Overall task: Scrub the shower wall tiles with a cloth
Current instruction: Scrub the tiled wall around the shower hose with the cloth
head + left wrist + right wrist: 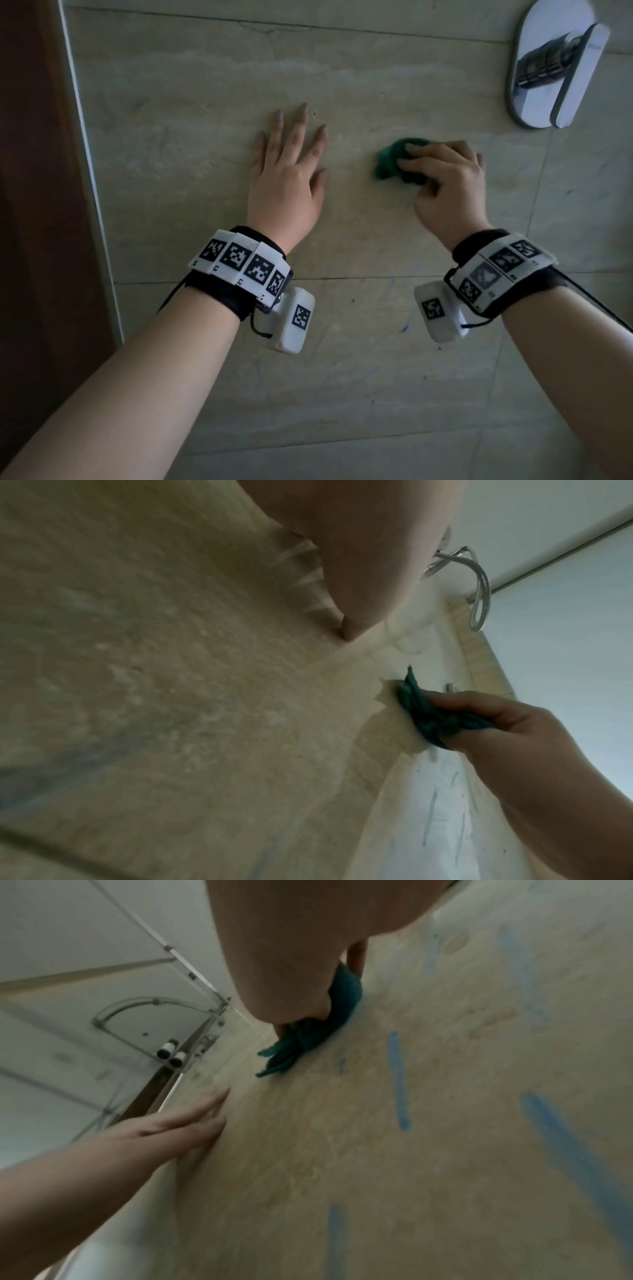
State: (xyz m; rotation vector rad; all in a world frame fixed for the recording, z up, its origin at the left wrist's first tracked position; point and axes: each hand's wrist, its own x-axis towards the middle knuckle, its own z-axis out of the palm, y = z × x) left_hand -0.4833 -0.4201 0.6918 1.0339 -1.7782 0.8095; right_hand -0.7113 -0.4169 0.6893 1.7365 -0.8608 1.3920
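Right hand [445,185] is gripping the green cloth [394,161], fingers curled round it, pressing it onto the wall tiles [188,154]. Left hand [287,171] is lying flat at its 9 o'clock, fingers straight.

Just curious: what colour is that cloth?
Dark teal green cloth; it shows best in the head view.

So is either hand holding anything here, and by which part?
The right hand holds a bunched green cloth by its middle, pressed against the wall tile, one end sticking out. The left hand holds nothing; it rests flat on the tile.
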